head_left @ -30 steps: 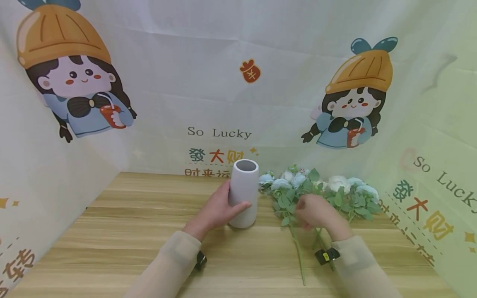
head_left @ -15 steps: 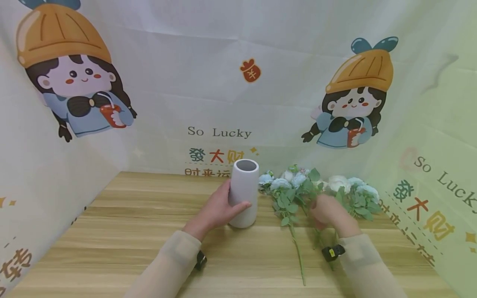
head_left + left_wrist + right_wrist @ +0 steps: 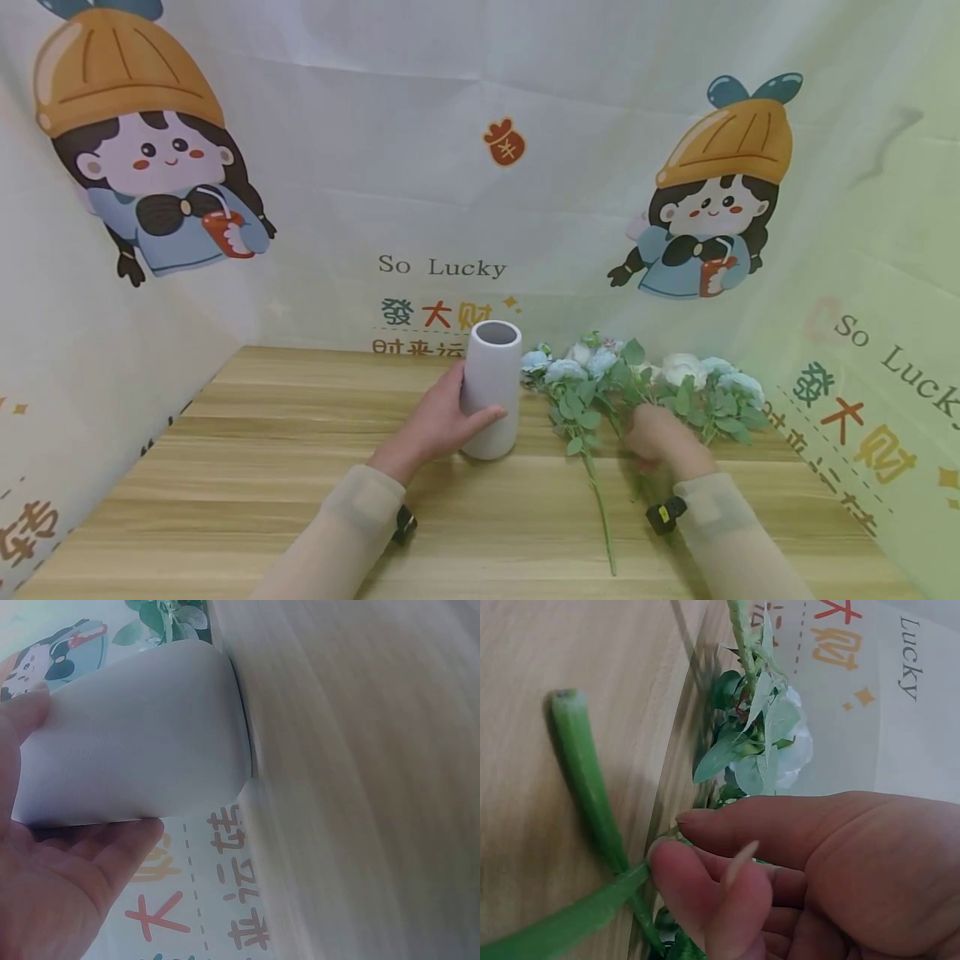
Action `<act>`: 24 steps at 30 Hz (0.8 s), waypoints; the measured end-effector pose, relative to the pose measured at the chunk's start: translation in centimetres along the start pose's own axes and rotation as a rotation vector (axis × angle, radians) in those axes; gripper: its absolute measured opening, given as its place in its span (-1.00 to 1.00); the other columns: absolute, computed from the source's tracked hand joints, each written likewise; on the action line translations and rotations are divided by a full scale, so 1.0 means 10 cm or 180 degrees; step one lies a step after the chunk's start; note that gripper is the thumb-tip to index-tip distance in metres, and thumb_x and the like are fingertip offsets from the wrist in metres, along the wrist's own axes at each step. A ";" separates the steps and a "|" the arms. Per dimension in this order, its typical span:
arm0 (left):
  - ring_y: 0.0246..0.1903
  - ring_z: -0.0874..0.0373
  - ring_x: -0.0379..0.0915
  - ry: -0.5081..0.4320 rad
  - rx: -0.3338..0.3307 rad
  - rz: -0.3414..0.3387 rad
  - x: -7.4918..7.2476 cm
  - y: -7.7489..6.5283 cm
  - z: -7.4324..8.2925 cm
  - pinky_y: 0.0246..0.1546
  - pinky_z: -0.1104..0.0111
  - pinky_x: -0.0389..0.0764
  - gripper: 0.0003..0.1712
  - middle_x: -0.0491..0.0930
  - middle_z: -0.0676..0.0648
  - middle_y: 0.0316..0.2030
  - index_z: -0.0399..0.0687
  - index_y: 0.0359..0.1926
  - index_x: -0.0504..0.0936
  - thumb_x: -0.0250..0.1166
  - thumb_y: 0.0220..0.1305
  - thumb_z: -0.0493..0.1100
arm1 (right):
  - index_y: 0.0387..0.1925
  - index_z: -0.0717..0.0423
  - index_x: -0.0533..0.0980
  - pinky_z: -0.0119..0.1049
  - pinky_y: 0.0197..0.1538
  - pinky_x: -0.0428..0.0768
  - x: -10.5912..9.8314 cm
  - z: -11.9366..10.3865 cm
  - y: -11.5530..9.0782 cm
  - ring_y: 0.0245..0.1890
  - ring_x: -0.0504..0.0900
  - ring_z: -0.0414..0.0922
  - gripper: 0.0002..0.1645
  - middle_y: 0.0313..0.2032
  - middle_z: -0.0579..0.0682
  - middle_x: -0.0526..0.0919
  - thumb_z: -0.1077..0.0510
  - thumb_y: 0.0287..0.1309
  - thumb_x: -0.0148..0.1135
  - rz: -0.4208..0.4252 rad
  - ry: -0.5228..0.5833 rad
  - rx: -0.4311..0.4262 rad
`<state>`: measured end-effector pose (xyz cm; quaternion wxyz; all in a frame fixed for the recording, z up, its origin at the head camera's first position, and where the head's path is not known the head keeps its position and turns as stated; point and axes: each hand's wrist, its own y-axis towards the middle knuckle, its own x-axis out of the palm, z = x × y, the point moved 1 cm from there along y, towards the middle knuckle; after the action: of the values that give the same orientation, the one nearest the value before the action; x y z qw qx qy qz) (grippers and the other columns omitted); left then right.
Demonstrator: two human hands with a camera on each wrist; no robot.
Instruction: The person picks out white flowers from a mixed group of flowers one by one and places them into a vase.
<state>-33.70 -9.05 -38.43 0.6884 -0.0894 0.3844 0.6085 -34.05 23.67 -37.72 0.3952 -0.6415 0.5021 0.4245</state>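
Note:
A white cylindrical vase (image 3: 492, 392) stands upright on the wooden table, its round mouth facing up. My left hand (image 3: 438, 417) grips its left side, thumb across the front; in the left wrist view the fingers lie along the vase wall (image 3: 142, 735). Artificial flowers (image 3: 600, 363) in pale blue and white, with green leaves, lie to the right of the vase. Over their stems is my right hand (image 3: 663, 437). The right wrist view shows its thumb and index finger pinching a green flower stem (image 3: 577, 915); the flower head on that stem is hidden from that view.
One long stem (image 3: 602, 517) stretches toward the table's front. A second cut stem (image 3: 585, 772) crosses the pinched one in the right wrist view. A printed cloth backdrop (image 3: 375, 167) encloses the wooden table (image 3: 262, 483) at the back and sides.
My right hand has moved right, away from the left flower stem, and then dropped slightly onto another stem. The left hand and the vase stay where they were.

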 end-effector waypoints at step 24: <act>0.08 0.07 0.38 -0.0051 -0.0066 -0.0041 0.00 -0.01 0.00 0.13 0.01 0.48 -0.01 0.41 -0.10 0.15 -0.09 0.41 0.18 0.44 0.15 0.23 | -0.87 -0.07 0.17 -0.39 -0.61 0.43 0.02 -0.01 0.00 -0.83 0.41 -0.22 -0.41 -0.87 -0.16 0.36 0.34 0.12 0.19 0.0047 0.0108 -0.0189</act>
<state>-33.65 -9.10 -38.43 0.6944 -0.0942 0.3720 0.6088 -34.01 23.50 -37.92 0.3643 -0.6564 0.5006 0.4312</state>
